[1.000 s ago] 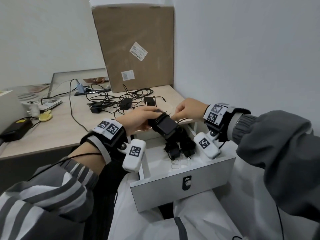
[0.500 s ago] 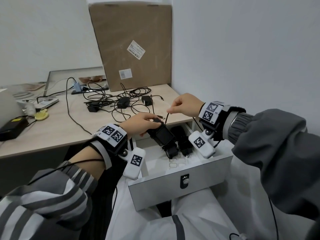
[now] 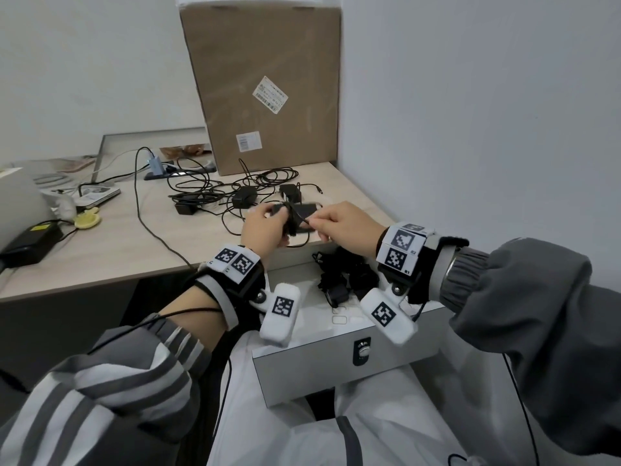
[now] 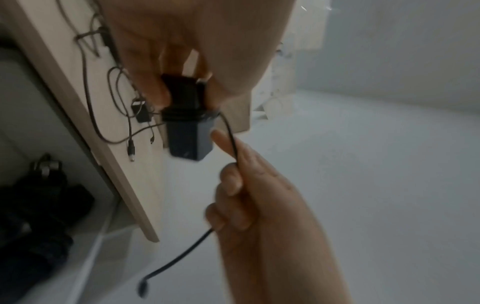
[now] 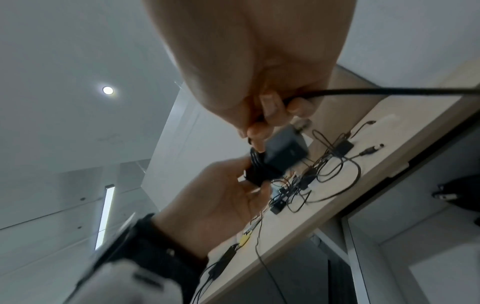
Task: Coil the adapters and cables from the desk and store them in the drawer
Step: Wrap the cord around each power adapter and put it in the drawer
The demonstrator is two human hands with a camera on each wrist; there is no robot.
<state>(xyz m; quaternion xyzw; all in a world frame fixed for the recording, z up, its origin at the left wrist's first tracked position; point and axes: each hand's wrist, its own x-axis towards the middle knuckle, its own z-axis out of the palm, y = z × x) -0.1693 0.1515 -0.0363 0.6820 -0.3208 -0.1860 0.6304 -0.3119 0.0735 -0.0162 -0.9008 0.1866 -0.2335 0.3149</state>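
A black adapter (image 3: 302, 215) is gripped by the left hand (image 3: 263, 227); beside that grip, its cable (image 4: 230, 131) is pinched by the right hand (image 3: 346, 227).

- Black power adapter (image 3: 304, 212): boxy brick, held in air above desk's (image 3: 111, 250) front-right edge, cable (image 4: 230, 131) wound in several turns round its middle, loose tail hanging.
- Other adapters w/ tangled cables (image 3: 215, 193): uncoiled, near desk's back-right corner.
- Drawer (image 3: 312, 361): white, pulled open below desk's right end; coiled black adapters (image 3: 342, 277) at its back.
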